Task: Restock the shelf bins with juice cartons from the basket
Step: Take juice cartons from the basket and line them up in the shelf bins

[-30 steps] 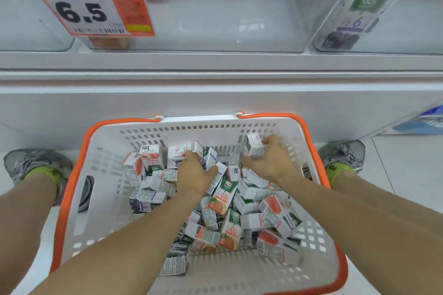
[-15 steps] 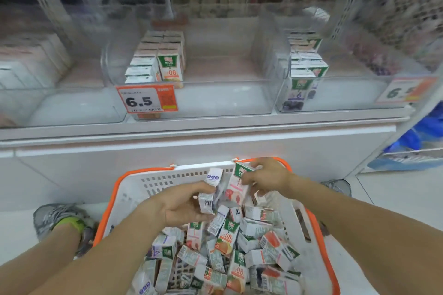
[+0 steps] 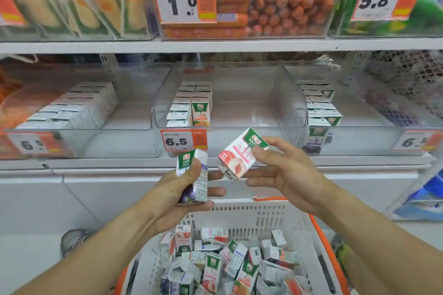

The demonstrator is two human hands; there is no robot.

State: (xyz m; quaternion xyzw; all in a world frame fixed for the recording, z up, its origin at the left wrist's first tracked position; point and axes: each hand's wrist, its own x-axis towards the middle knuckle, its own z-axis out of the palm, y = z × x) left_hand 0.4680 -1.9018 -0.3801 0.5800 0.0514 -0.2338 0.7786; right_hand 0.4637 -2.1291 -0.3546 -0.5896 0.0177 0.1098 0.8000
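Holding one small juice carton apiece above the white basket (image 3: 242,213), the left hand (image 3: 172,189) wraps thumb and fingers round an upright purple grape carton (image 3: 195,175) while the right hand (image 3: 285,170) pinches a tilted pink peach carton (image 3: 239,153) at its top, remaining fingers loosely spread. Such cartons look light, stiff-sided yet dentable, best gripped across their flat faces. Each has a green cap band, white panels and fruit print; the half-filled clear shelf bins (image 3: 239,124) stand just ahead.

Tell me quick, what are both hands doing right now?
Left hand: holding a purple grape juice carton, thumb across its front.
Right hand: holding a pink peach juice carton, tilted, by its top end.
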